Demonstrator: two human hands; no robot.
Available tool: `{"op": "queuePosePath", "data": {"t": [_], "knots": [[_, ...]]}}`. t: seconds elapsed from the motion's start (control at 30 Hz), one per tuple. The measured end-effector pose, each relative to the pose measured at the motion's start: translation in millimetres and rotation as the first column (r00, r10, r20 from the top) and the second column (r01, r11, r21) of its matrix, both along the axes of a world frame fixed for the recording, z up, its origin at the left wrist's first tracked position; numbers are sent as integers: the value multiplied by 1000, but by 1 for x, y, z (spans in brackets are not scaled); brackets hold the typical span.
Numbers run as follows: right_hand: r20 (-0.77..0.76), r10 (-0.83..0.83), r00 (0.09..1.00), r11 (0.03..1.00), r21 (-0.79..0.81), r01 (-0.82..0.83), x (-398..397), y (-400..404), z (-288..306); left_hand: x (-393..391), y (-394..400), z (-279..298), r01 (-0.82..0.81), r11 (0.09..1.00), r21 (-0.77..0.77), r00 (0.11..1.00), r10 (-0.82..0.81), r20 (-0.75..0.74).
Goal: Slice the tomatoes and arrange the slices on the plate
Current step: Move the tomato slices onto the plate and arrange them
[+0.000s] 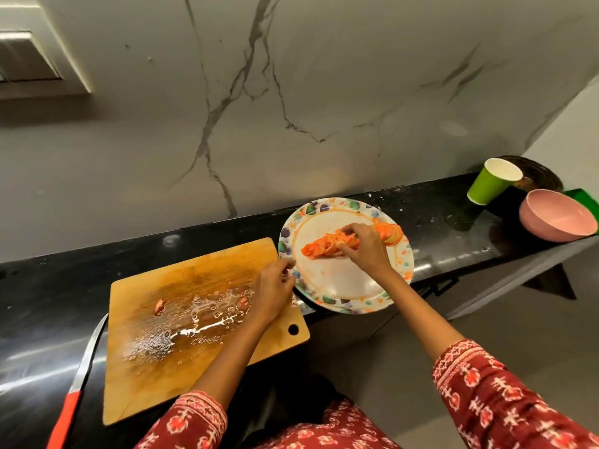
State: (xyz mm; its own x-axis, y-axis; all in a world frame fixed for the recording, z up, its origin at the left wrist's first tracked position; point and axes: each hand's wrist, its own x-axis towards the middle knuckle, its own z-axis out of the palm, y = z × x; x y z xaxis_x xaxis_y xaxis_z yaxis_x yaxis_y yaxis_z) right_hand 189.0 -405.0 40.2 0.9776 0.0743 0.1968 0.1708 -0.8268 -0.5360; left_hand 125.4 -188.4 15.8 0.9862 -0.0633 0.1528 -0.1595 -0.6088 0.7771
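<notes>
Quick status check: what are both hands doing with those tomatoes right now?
Right hand pinching tomato slices on plate. Left hand at plate's rim, grip unclear. Knife set aside. Nothing blocking.

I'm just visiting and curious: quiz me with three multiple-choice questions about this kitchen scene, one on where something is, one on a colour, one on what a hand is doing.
1. Where does the knife lie?
A. On the plate
B. On the counter left of the cutting board
C. In the bowl

2. What colour is the paper cup?
A. Green
B. Blue
C. White

3. What is the right hand doing?
A. Holding the knife
B. Lifting the bowl
C. Touching the tomato slices on the plate

Answers: 1 B, its red handle sits beside the board. 2 A, green outside. 3 C, fingers curl around the row of slices.
</notes>
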Motion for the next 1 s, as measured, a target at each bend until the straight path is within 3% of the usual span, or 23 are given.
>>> {"op": "queuePosePath", "data": {"t": [0.17, 0.4, 0.73, 1.0], "knots": [[-165, 186, 969, 962, -171, -214, 10, 0, 3, 26, -23, -1, 15, 1000, 3, 999, -15, -49], [-245, 347, 905, 895, -202, -397, 29, 20, -5, 45, -53, -3, -73, 996, 59, 996, 76, -52], [-365, 466, 806, 853, -54, -518, 49, 14, -6, 51, -60, -11, -183, 980, -73, 983, 180, -40], [-359, 514, 779, 817, -73, -572, 61, -15, 4, 59, -54, -17, -171, 985, -39, 970, 161, -182]]}}
